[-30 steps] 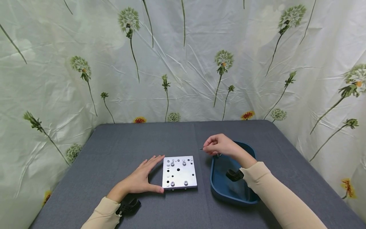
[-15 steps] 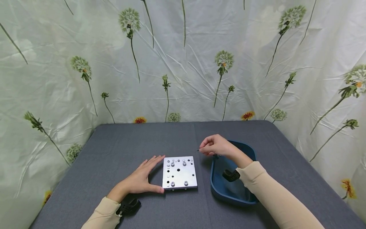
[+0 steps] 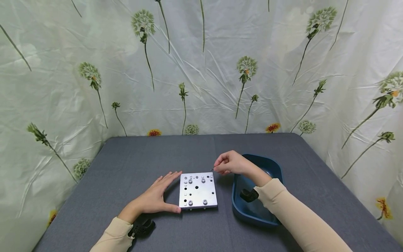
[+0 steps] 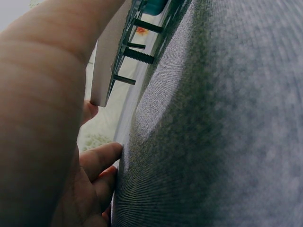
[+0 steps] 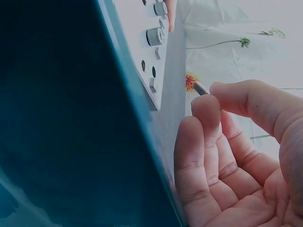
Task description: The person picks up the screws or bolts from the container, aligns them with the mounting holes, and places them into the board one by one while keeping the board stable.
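Observation:
A square silver metal plate (image 3: 201, 193) lies in the middle of the head view, with several socket-head screws and small nuts on top and a number of holes. Threaded shanks (image 4: 138, 55) stick out under it in the left wrist view, holding it above the cloth. My left hand (image 3: 154, 197) is spread at its left side, thumb at the near corner and index fingertip at the far one. Between thumb and fingertips, my right hand (image 3: 232, 163) pinches a small screw (image 5: 201, 89) near the plate's far right corner. Only the threaded end shows; the fingers hide its head.
A dark blue tray (image 3: 252, 215) stands right of the plate, under my right forearm. Grey cloth (image 3: 157, 154) covers the table. Behind it hangs a white curtain (image 3: 201, 70) with dandelion prints. Each wrist wears a black camera.
My right hand has moved left and a little nearer, from the tray's far edge toward the plate's far right corner, carrying the screw. The left hand and the plate have stayed put.

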The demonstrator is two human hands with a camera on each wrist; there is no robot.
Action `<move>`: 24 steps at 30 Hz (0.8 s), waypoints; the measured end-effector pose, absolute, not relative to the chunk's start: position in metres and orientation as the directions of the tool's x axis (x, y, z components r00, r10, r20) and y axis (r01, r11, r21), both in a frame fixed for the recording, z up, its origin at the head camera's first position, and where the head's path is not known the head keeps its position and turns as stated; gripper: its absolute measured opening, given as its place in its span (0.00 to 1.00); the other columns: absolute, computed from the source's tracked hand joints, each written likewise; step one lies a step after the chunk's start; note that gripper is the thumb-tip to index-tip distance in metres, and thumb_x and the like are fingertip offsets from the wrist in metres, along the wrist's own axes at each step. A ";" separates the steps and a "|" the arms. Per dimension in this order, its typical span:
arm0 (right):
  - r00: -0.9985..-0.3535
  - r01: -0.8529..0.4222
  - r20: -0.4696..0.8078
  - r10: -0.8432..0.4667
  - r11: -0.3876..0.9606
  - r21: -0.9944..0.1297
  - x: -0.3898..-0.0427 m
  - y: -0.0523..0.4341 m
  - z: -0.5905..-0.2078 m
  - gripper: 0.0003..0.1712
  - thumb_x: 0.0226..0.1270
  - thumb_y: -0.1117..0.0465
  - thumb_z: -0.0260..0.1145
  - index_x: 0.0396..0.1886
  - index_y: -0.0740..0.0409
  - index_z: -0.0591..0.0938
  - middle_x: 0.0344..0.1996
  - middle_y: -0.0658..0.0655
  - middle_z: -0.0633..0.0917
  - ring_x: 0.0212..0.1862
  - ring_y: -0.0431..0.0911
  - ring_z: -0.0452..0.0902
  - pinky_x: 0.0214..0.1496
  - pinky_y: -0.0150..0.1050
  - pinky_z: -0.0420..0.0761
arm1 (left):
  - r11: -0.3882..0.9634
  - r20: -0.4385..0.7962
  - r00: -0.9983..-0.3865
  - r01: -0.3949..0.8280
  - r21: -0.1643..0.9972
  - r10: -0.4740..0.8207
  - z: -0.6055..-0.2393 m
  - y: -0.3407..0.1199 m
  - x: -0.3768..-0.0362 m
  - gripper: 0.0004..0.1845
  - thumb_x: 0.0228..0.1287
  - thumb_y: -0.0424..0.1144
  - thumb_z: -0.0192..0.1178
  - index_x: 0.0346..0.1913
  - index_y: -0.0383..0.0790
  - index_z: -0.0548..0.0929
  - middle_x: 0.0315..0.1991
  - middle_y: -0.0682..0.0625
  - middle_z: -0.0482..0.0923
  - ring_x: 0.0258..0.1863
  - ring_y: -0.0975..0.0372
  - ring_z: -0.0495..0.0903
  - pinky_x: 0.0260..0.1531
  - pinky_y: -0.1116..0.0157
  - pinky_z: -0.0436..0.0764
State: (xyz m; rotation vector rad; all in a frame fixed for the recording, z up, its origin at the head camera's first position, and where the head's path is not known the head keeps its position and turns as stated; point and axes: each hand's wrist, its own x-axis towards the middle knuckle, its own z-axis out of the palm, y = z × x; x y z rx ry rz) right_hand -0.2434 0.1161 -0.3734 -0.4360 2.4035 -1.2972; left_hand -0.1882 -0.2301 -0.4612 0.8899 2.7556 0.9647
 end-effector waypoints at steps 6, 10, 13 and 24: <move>-0.867 -0.092 -0.191 -0.461 0.523 -0.847 -0.242 0.108 -0.375 0.08 0.72 0.62 0.74 0.43 0.64 0.88 0.29 0.55 0.89 0.32 0.42 0.81 0.43 0.41 0.88 | 0.628 0.101 -0.827 0.494 0.602 0.554 -0.460 -0.230 -0.188 0.67 0.47 0.66 0.83 0.87 0.46 0.59 0.86 0.39 0.58 0.85 0.36 0.54 0.81 0.27 0.49; -0.855 -0.105 -0.196 -0.480 0.531 -0.841 -0.243 0.103 -0.377 0.08 0.73 0.63 0.73 0.43 0.64 0.89 0.30 0.55 0.90 0.32 0.41 0.83 0.45 0.42 0.91 | 0.628 0.103 -0.826 0.496 0.600 0.554 -0.461 -0.230 -0.188 0.67 0.47 0.66 0.83 0.87 0.46 0.59 0.86 0.39 0.58 0.86 0.36 0.54 0.81 0.27 0.49; -0.852 -0.120 -0.194 -0.486 0.542 -0.832 -0.243 0.101 -0.379 0.07 0.72 0.63 0.74 0.42 0.65 0.89 0.30 0.56 0.90 0.31 0.41 0.84 0.45 0.44 0.92 | 0.630 0.102 -0.826 0.496 0.597 0.554 -0.461 -0.230 -0.188 0.67 0.47 0.66 0.83 0.87 0.46 0.59 0.86 0.40 0.58 0.86 0.37 0.54 0.81 0.27 0.49; -0.856 -0.149 -0.187 -0.482 0.576 -0.804 -0.243 0.092 -0.382 0.05 0.70 0.65 0.75 0.39 0.64 0.89 0.28 0.55 0.90 0.29 0.41 0.83 0.44 0.48 0.92 | 0.632 0.096 -0.829 0.489 0.601 0.551 -0.462 -0.230 -0.189 0.67 0.47 0.67 0.83 0.87 0.46 0.59 0.86 0.40 0.58 0.86 0.37 0.53 0.81 0.27 0.48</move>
